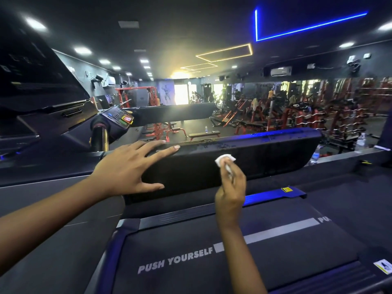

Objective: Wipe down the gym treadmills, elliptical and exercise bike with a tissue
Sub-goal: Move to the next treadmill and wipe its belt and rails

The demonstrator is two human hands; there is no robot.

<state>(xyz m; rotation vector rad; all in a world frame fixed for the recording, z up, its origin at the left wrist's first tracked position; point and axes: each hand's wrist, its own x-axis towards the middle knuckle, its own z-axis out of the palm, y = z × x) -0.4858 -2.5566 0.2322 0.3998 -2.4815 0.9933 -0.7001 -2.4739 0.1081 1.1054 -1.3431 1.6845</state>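
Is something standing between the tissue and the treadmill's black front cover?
Nothing visible does. The right hand holds the tissue right at the face of the front cover. The left hand rests on the cover further left, apart from the tissue.

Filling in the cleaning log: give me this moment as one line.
step: wiping treadmill cover | left hand: rests flat on cover top | right hand: pinches tissue against cover front

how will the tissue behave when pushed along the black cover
Probably floppy: the tissue is crumpled into a wad in the right hand. Likely very light, since a loose pinch seems to hold it. It may snag or shed on the cover, whose top edge looks speckled with grit.
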